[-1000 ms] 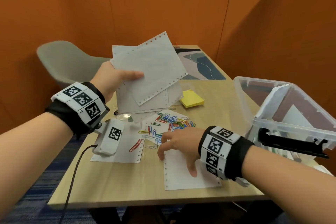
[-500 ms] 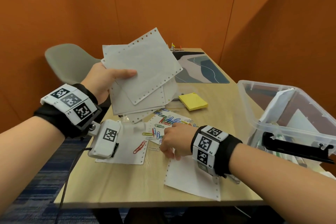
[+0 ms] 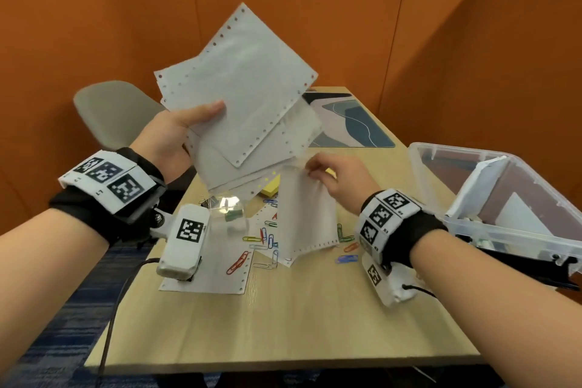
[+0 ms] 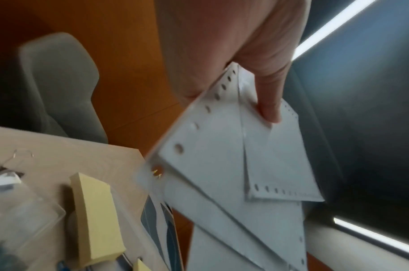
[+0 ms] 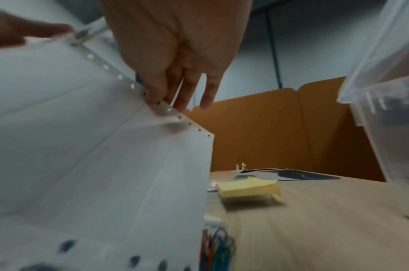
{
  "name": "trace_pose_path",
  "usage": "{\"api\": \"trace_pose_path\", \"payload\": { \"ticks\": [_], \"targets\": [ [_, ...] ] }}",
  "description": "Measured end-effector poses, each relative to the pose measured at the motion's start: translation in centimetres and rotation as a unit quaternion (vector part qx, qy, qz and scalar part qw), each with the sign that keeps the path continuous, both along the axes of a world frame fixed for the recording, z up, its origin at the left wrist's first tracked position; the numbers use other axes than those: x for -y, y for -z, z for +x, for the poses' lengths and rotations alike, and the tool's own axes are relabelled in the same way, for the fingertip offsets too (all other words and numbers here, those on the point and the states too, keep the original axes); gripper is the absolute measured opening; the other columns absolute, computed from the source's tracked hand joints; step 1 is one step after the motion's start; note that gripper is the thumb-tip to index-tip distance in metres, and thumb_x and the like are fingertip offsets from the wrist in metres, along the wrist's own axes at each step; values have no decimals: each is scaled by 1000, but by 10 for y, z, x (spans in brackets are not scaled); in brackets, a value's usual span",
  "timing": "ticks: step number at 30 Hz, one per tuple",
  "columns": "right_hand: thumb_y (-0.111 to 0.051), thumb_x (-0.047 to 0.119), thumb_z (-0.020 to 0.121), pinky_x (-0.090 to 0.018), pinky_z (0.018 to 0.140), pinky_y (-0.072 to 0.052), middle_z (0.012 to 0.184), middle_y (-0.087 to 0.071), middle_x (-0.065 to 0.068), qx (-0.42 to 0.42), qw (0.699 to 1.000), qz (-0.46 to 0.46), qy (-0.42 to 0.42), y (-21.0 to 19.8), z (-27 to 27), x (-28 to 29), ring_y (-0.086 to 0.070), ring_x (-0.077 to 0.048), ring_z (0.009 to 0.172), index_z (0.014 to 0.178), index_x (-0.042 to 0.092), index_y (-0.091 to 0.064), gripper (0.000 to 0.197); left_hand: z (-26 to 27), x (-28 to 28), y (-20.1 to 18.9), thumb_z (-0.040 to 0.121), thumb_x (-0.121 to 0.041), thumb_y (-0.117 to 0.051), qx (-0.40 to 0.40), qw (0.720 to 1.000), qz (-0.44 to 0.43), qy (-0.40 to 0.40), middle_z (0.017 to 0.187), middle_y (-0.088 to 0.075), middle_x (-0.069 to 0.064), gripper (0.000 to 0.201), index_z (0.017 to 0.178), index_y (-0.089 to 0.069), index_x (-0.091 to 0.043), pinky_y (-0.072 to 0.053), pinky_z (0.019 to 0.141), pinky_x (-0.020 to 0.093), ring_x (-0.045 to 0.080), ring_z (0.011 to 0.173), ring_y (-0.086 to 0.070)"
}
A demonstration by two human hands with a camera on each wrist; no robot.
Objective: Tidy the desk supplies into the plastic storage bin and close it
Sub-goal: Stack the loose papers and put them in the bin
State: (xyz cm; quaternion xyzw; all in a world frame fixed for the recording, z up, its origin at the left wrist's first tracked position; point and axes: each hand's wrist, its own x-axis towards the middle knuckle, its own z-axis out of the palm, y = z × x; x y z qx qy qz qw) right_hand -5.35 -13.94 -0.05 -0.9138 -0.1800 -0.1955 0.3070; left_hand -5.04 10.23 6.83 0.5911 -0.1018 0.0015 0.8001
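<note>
My left hand (image 3: 176, 135) grips a fan of white perforated paper sheets (image 3: 245, 98) raised above the table, thumb on top; the left wrist view shows the fingers (image 4: 268, 102) curled under the sheets (image 4: 233, 165). My right hand (image 3: 333, 179) pinches the top edge of one more perforated sheet (image 3: 305, 217), which hangs down just under the stack; in the right wrist view the fingertips (image 5: 166, 99) hold its punched edge (image 5: 105, 146). Several coloured paper clips (image 3: 264, 239) lie on the table. A yellow sticky-note pad (image 5: 247, 188) sits behind. The clear plastic bin (image 3: 510, 198) stands open at right.
Another perforated sheet (image 3: 217, 274) lies flat near the table's left front. A small clear box (image 3: 230, 208) sits by the clips. A patterned mat (image 3: 349, 123) lies at the far end. A grey chair (image 3: 110, 113) stands beyond the left edge. The bin's black latch (image 3: 519, 264) faces me.
My right hand has picked the sheet up off the table front and raised it toward the stack. My left hand has lifted the stack higher and tilted it.
</note>
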Motion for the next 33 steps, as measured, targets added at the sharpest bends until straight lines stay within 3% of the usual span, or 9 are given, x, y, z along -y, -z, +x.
{"api": "trace_pose_path", "payload": {
  "ticks": [5, 8, 13, 18, 22, 26, 28, 30, 33],
  "targets": [
    [-55, 9, 90, -22, 82, -44, 98, -69, -8, 11, 984, 135, 119, -13, 8, 10, -60, -18, 90, 100, 6, -67, 16, 0, -1, -7, 60, -31, -80, 29, 998, -39, 50, 117, -69, 0, 55, 112, -67, -19, -51, 94, 41, 19, 110, -64],
    [-54, 10, 90, -22, 77, -46, 89, -66, -4, 8, 969, 193, 153, -18, 9, 14, -57, -14, 81, 100, 8, -67, 16, -3, 6, -10, 80, -19, -59, 57, 996, -7, 61, 104, -73, -5, 32, 112, -64, -18, -57, 80, 31, 13, 98, -69],
    [-46, -3, 90, -43, 73, -58, 97, -70, -14, -57, 950, 301, 55, -26, 7, -1, -65, -32, 82, 106, 11, -66, 29, 5, 24, 2, 63, -18, -75, 79, 983, 165, -11, 105, -72, -3, 56, 118, -63, -11, -58, 72, 22, 12, 94, -70],
    [-43, 10, 98, -23, 54, -53, 74, -62, 1, -194, 908, 370, 23, -22, 12, -10, -58, -10, 61, 79, 18, -59, 26, 14, 20, 6, 74, -8, -73, 67, 983, 159, -61, 109, -70, -2, 46, 118, -62, -11, -57, 78, 27, 14, 95, -69],
    [-48, 13, 94, -24, 51, -42, 75, -62, -9, -292, 940, 132, 122, 10, 29, -7, -57, -20, 60, 75, 7, -63, 25, 22, 8, 6, 75, -6, -73, 44, 984, 104, -137, 109, -70, 0, 44, 118, -62, -9, -54, 83, 33, 17, 96, -68],
    [-59, 26, 89, -30, 72, -48, 107, -69, -15, -319, 924, -145, 155, 36, 43, -14, -62, -25, 87, 107, -2, -67, 34, 29, -4, 8, 75, -10, -73, -25, 988, 52, -144, 110, -71, 4, 44, 118, -62, -12, -56, 80, 38, 23, 96, -69],
    [-64, 38, 84, -30, 70, -48, 98, -68, -10, -337, 906, -209, 151, 43, 50, -20, -62, -23, 82, 99, 3, -64, 38, 32, -9, 10, 74, -13, -74, -56, 986, 47, -151, 108, -71, 6, 44, 116, -62, -8, -58, 66, 32, 23, 89, -71],
    [-71, 41, 78, -30, 59, -43, 68, -59, -4, -340, 892, -254, 157, 49, 59, -22, -56, -20, 60, 68, 11, -56, 35, 35, -13, 12, 73, -16, -76, -77, 983, 48, -161, 106, -71, 7, 47, 116, -61, -6, -56, 55, 26, 23, 86, -72],
    [-77, 36, 72, -34, 65, -52, 59, -49, -4, -369, 863, -303, 166, 48, 67, -26, -54, -24, 62, 63, 14, -49, 37, 40, -17, 14, 67, -21, -80, -94, 980, 45, -167, 109, -71, 7, 64, 124, -54, -6, -56, 59, 28, 23, 88, -72]
  ]
}}
